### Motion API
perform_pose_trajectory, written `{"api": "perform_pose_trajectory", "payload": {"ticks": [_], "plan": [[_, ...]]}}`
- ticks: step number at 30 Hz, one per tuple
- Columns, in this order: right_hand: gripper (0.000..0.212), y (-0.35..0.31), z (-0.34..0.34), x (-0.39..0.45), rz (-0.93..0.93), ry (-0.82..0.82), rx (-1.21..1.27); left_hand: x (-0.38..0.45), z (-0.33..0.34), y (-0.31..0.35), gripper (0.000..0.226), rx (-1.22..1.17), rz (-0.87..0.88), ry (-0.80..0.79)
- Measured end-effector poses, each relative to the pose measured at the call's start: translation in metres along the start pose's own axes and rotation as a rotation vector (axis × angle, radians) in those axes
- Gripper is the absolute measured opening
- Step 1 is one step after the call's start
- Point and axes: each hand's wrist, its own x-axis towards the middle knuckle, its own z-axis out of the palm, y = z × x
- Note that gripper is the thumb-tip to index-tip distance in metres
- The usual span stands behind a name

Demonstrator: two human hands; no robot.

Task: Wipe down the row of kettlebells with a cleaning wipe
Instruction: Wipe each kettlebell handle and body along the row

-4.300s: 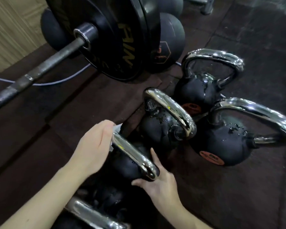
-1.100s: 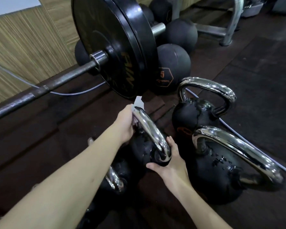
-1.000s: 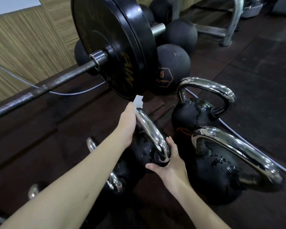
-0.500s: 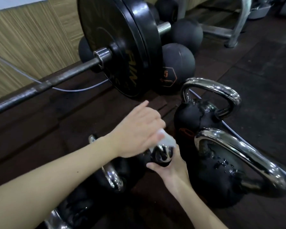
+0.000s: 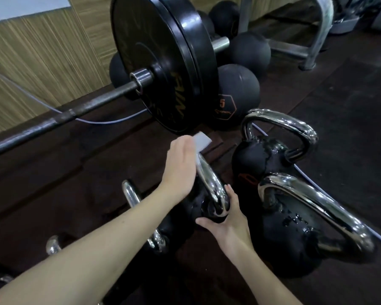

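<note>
Left hand (image 5: 182, 167): palm wrapped over the far, upper end of the chrome handle (image 5: 211, 186), fingers curled out of sight behind it and pressing the wipe (image 5: 201, 139) against the metal; a white corner of the wipe sticks out past the fingertips. The handle's long axis runs from this hand down and toward the viewer, ending at the right hand (image 5: 228, 221). Right hand: fingers closed around the handle's near base, where it meets the black kettlebell (image 5: 198, 201), steadying it. The unwiped length probably lies between the two hands, so the left hand is the nearer and would slide along the arc. Two larger kettlebells (image 5: 279, 219) stand just right.
</note>
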Motion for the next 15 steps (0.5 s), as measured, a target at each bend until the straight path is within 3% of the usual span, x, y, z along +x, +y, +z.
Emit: {"api": "perform_pose_trajectory", "payload": {"ticks": [2, 4, 6, 8, 11, 13, 15], "plan": [[0.118, 0.002, 0.001, 0.001, 0.005, 0.005, -0.003, -0.015, -0.01, 0.004, 0.042, 0.412, 0.459, -0.167], [0.11, 0.006, 0.001, 0.002, 0.01, 0.023, -0.012, -0.031, -0.017, 0.01, 0.038, 0.668, 0.709, -0.38], [0.097, 0.011, 0.001, 0.002, 0.012, -0.005, 0.011, -0.04, -0.02, 0.006, 0.033, 0.903, 1.01, -0.476], [0.095, 0.012, 0.001, 0.003, 0.024, -0.017, 0.057, -0.039, -0.025, 0.002, 0.031, 0.979, 1.216, -0.511], [0.113, 0.004, 0.004, 0.003, 0.037, 0.0, 0.055, -0.017, -0.033, 0.006, 0.036, 0.902, 1.166, -0.531], [0.115, 0.0, 0.001, 0.0, -0.009, 0.018, -0.024, 0.003, -0.035, -0.001, 0.039, 0.787, 0.934, -0.452], [0.118, -0.003, -0.001, -0.003, -0.006, 0.001, -0.011, 0.021, -0.034, -0.013, 0.038, 0.547, 0.586, -0.38]]}}
